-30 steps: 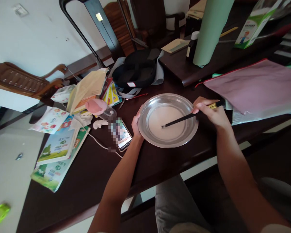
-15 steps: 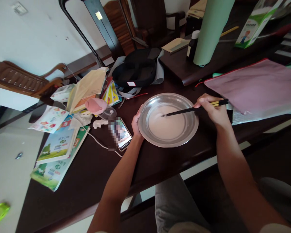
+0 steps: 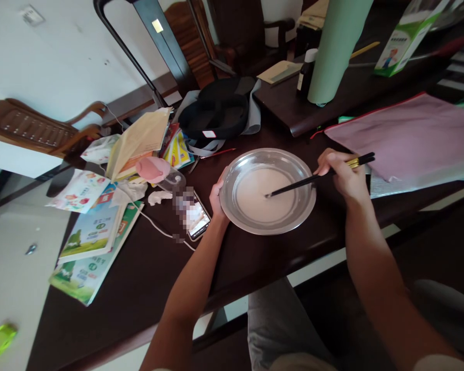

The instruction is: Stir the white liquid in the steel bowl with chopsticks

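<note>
A shiny metal bowl stands on the dark table, holding a pale, milky liquid. My left hand grips the bowl's left rim, its fingers partly hidden behind the wall. In my right hand, closed over the bowl's right side, are black chopsticks with gold bands near the top. They slant down to the left, and their tips dip into the liquid near the middle. Left of the bowl lies a phone with its screen lit, part of it blurred out.
Books, paper packets and a pink-lidded bottle crowd the table's left. Behind the bowl sits an open black case. A pink zip pouch lies at right; a green cylinder and a dark bottle stand behind.
The chopstick tips have moved right and slightly toward me through the liquid. My right hand has shifted a little to the right; my left hand and the bowl stay nearly still.
</note>
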Action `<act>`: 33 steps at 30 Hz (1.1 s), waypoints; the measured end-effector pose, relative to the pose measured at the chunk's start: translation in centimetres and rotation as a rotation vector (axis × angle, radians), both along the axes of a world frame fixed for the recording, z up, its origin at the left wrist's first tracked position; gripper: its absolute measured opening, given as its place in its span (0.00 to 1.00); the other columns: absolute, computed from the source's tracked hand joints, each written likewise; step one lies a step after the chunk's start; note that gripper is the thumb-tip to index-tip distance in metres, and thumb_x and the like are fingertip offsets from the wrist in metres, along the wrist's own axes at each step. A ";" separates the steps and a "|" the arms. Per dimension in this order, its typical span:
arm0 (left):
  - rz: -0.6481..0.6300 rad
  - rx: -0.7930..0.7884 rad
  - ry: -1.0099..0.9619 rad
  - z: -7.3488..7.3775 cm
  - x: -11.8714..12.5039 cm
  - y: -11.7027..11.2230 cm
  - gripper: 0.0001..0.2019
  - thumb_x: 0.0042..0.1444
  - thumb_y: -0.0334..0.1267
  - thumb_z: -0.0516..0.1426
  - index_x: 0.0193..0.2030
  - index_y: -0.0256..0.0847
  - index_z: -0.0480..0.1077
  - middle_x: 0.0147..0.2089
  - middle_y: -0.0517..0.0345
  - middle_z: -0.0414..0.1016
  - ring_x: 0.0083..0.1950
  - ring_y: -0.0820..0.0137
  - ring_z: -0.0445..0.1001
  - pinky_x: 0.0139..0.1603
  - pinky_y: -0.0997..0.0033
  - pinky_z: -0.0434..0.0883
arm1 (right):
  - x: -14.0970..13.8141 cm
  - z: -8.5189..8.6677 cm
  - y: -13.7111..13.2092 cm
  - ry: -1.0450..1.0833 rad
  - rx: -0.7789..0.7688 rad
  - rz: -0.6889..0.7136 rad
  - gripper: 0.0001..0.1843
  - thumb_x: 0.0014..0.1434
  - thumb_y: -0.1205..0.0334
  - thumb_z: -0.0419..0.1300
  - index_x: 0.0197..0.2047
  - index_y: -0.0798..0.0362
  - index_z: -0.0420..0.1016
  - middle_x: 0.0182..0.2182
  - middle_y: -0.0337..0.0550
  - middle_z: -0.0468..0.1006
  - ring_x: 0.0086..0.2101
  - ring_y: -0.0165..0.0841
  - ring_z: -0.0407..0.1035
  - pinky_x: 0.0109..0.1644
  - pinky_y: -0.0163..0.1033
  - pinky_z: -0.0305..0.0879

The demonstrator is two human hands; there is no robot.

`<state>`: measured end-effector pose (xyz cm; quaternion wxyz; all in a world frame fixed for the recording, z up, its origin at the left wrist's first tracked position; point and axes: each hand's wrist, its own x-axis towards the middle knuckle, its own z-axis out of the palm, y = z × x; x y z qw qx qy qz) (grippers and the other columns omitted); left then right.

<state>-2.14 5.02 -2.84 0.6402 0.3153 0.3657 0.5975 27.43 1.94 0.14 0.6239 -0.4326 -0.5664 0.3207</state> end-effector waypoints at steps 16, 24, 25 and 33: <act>0.002 -0.008 0.032 0.3 0.2 -0.1 0.19 0.48 0.46 0.61 0.48 0.49 0.80 0.51 0.57 0.84 0.66 0.54 0.73 0.65 0.55 0.69 | -0.2 0.1 0.0 -0.141 -0.014 0.032 0.19 0.63 0.45 0.65 0.27 0.47 0.83 0.28 0.42 0.79 0.34 0.37 0.73 0.43 0.45 0.65; 0.012 -0.007 0.028 0.3 0.2 -0.1 0.21 0.49 0.46 0.61 0.51 0.48 0.80 0.52 0.56 0.84 0.66 0.54 0.73 0.67 0.56 0.67 | -0.1 -0.1 0.1 -0.090 0.011 0.108 0.19 0.64 0.46 0.65 0.25 0.46 0.82 0.26 0.41 0.78 0.33 0.37 0.72 0.42 0.45 0.65; 0.010 -0.006 0.022 0.3 0.2 -0.1 0.22 0.49 0.46 0.61 0.52 0.48 0.79 0.52 0.57 0.84 0.66 0.54 0.73 0.66 0.56 0.68 | -0.1 -0.1 0.1 -0.122 0.007 0.099 0.17 0.63 0.46 0.66 0.27 0.45 0.83 0.27 0.42 0.79 0.34 0.38 0.73 0.42 0.46 0.66; 0.002 0.009 0.023 0.1 0.1 0.0 0.21 0.52 0.44 0.59 0.53 0.49 0.80 0.52 0.58 0.85 0.64 0.55 0.75 0.63 0.56 0.71 | -0.1 -0.2 0.2 -0.083 0.015 0.050 0.21 0.65 0.44 0.63 0.23 0.44 0.80 0.24 0.41 0.77 0.32 0.38 0.72 0.42 0.47 0.66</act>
